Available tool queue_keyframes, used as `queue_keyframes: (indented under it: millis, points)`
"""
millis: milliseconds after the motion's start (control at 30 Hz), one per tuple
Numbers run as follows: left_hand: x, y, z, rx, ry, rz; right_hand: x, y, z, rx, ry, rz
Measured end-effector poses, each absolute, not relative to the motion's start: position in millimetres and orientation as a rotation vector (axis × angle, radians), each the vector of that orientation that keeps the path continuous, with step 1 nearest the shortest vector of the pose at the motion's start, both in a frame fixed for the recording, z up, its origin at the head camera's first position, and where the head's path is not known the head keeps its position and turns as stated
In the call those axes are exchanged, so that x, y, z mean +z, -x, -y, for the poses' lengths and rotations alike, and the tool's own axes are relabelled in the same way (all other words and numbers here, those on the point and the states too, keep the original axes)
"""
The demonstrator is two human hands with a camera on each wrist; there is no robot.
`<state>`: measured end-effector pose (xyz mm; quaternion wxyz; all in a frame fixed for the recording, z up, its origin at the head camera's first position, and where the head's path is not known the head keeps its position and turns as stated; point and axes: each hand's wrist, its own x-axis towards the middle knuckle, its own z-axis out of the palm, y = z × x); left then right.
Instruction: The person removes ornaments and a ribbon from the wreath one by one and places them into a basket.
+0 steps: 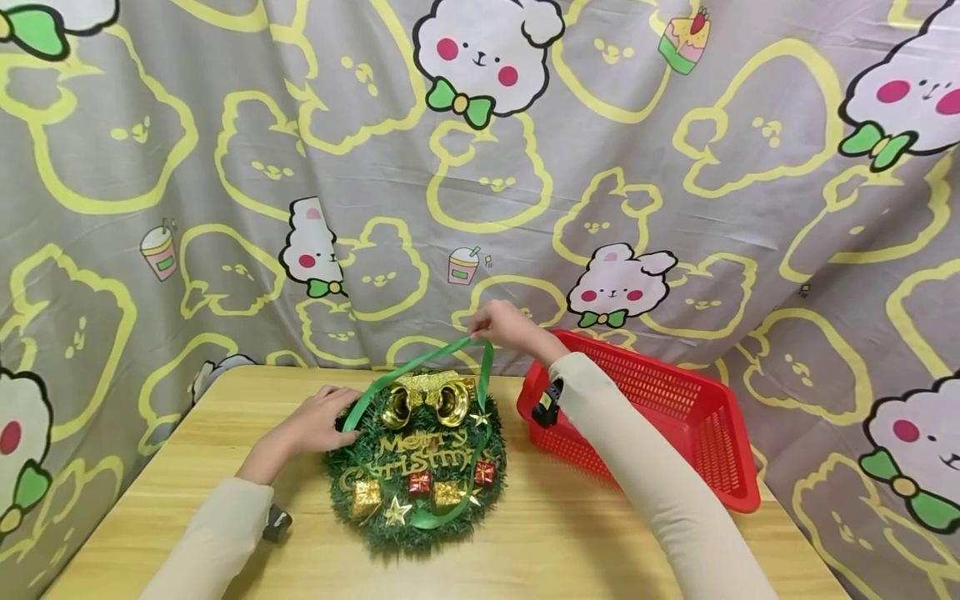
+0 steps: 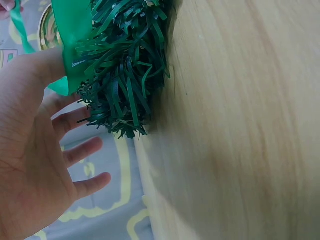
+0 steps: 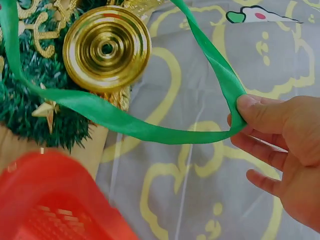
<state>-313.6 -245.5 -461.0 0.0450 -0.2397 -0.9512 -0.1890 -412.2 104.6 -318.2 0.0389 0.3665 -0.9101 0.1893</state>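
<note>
A green tinsel Christmas wreath (image 1: 405, 542) lies on the table, with gold bells (image 1: 452, 406), "Merry Christmas" lettering, stars and small gift boxes on its front. A green ribbon (image 3: 170, 136) loops up from it. My right hand (image 1: 510, 323) pinches the top of that loop between thumb and fingers, above the wreath's far side. At the wreath's left edge, my left hand (image 1: 318, 423) has its fingers spread. Seen from the left wrist, the left hand (image 2: 30, 145) has its thumb against the ribbon (image 2: 75, 55) beside the tinsel (image 2: 125, 85); the thumb's tip is hidden.
A red plastic basket (image 1: 738, 467) with perforated sides stands to the right of the wreath, partly behind my right forearm. The light wooden table (image 1: 540, 542) backs onto a grey patterned curtain (image 1: 390, 183).
</note>
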Motion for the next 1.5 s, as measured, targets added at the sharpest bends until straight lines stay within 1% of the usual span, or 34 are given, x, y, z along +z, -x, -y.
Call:
queue_keyframes:
  millis: [467, 733, 1033, 1500]
  points:
    - [-458, 315, 241, -0.612, 0.735, 2.888, -299, 401, -150, 0.568, -1.168, 2.751]
    - [-459, 315, 242, -0.596, 0.737, 2.888, -290, 388, -177, 0.68, -1.201, 2.731]
    - [-459, 316, 241, -0.605, 0.739, 2.885, -287, 378, -204, 0.698, -1.098, 2.765]
    - [-459, 315, 240, -0.609, 0.723, 2.898, -276, 372, -237, 0.581, -1.054, 2.717]
